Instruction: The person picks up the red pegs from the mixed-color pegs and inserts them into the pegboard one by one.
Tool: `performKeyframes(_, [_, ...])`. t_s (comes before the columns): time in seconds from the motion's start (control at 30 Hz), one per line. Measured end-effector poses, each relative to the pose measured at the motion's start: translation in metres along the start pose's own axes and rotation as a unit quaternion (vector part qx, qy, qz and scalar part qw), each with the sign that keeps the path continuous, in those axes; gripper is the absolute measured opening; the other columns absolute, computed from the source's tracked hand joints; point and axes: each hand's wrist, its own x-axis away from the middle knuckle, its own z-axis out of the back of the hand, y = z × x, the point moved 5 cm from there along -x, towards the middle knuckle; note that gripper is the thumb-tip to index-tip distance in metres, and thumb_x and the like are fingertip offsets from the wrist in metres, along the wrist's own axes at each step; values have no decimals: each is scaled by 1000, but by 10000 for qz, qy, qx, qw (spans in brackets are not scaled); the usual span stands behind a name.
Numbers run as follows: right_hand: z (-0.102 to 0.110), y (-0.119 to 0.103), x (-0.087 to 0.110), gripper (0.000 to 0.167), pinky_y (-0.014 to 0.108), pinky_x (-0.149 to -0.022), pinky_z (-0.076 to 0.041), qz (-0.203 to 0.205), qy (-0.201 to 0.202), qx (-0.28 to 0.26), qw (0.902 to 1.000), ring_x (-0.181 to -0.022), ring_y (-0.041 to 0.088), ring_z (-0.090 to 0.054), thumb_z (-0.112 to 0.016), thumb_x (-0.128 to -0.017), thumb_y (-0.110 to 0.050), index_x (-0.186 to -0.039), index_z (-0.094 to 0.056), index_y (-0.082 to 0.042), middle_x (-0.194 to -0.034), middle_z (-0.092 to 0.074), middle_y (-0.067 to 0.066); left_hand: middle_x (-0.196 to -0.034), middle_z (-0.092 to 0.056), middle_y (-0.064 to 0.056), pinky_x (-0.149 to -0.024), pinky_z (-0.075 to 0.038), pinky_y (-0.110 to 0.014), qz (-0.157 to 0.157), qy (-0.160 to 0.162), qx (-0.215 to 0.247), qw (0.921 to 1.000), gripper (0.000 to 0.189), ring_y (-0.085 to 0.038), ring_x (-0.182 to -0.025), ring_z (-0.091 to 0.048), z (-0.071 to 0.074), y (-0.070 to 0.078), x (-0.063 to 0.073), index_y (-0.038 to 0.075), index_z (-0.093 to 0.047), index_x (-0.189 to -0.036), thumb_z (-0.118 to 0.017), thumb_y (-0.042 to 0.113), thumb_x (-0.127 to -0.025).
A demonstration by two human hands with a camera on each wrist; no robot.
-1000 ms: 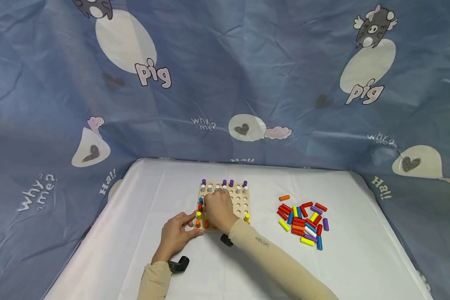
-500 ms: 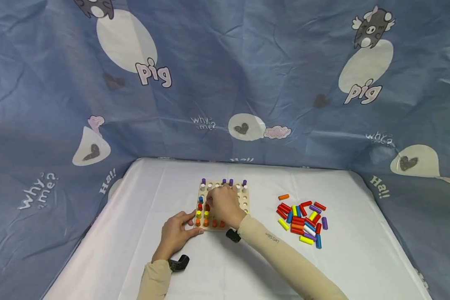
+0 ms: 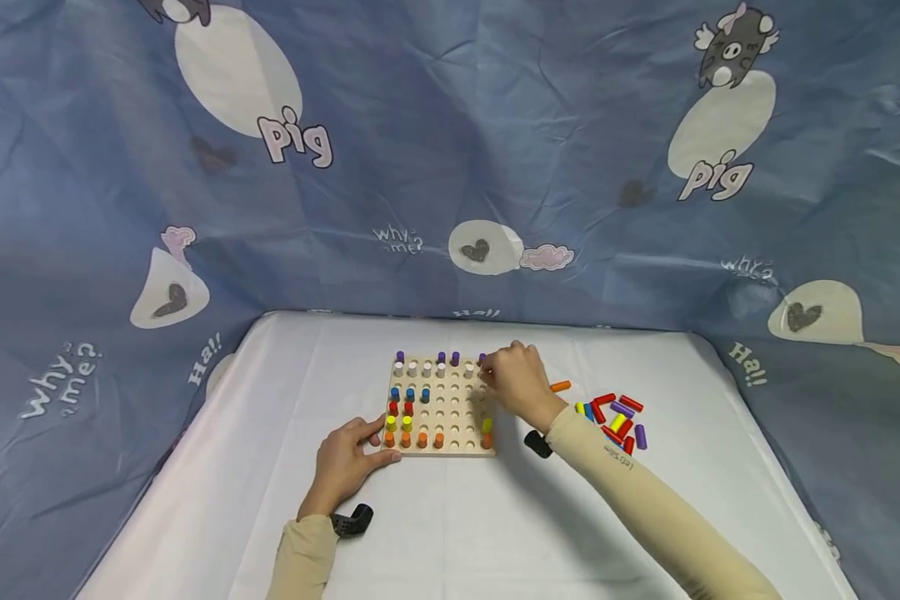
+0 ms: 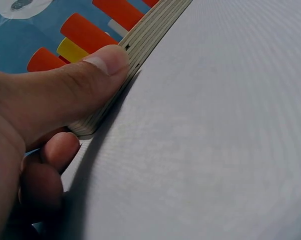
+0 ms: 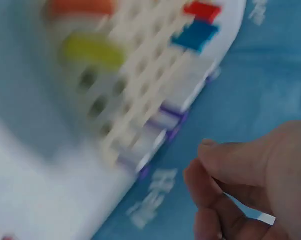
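In the head view, a square wooden pegboard point(image 3: 450, 455) lies on the table with coloured pegs upright along its left and back. Rows of orange, yellow, red, blue, white and purple show, including a third blue peg point(image 3: 425, 396). My left hand point(image 3: 342, 462) grips the board's near left corner; its thumb point(image 4: 98, 70) presses the layered edge in the left wrist view. Over the board's far right corner is my right hand point(image 3: 520, 379). Its fingers are curled with the thumb near the index finger point(image 5: 198, 182), and I see no peg between them. The right wrist view is blurred.
Loose pegs, mostly red, lie in a pile point(image 3: 607, 417) to the right of the board, partly hidden by the right forearm. An orange peg point(image 3: 561, 386) lies apart behind the hand. The blue printed cloth point(image 3: 390, 167) stands behind the white tabletop point(image 3: 300, 367).
My right hand has moved from the board's left-middle area to its far right corner, uncovering the third blue peg standing in its hole. The left hand has stayed on the corner.
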Motion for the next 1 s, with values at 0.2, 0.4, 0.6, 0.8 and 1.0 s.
performKeyframes(0.2, [0, 50, 21, 6, 51, -72, -52, -530, -902, 281, 9941, -76, 29, -68, -84, -85, -15, -81, -81, -13, -78, -77, 2, -78, -57, 10, -56, -31, -25, -37, -6, 25, 10000, 72, -5, -60, -39, -1, 0, -1, 12, -75, -134, -99, 37, -71])
performKeyframes(0.4, [-6, 74, 43, 10, 52, -77, -56, -664, -1594, 211, 9848, -75, 24, -70, -80, -89, -15, -80, -82, -14, -75, -75, 1, -78, -57, 9, -56, -31, -25, 45, -52, 19, 10000, 72, -6, -60, -39, 0, 1, 1, 12, -75, -135, -98, 37, -71])
performKeyframes(0.6, [-20, 82, 59, 11, 48, -76, -53, -679, -1960, 4, 9782, -73, 19, -64, -82, -86, -14, -76, -78, -17, -76, -72, -2, -79, -58, 9, -57, -32, -26, 93, -76, 36, 9999, 71, -8, -61, -40, 2, 0, 0, 13, -74, -135, -98, 37, -72])
performKeyframes(0.8, [-26, 87, 66, 12, 43, -72, -51, -676, -1792, -109, 9814, -71, 18, -59, -88, -82, -15, -75, -78, -17, -73, -71, -5, -80, -58, 9, -58, -32, -26, 128, -146, 46, 9998, 72, -8, -62, -41, 2, 0, 0, 14, -74, -136, -99, 37, -72])
performKeyframes(1.0, [-23, 90, 70, 14, 46, -73, -51, -663, -1500, 71, 9864, -76, 24, -58, -91, -77, -16, -79, -78, -14, -78, -72, -1, -80, -57, 10, -59, -32, -26, 205, -187, 54, 9996, 72, -9, -62, -41, 0, 0, 1, 15, -74, -136, -98, 37, -72])
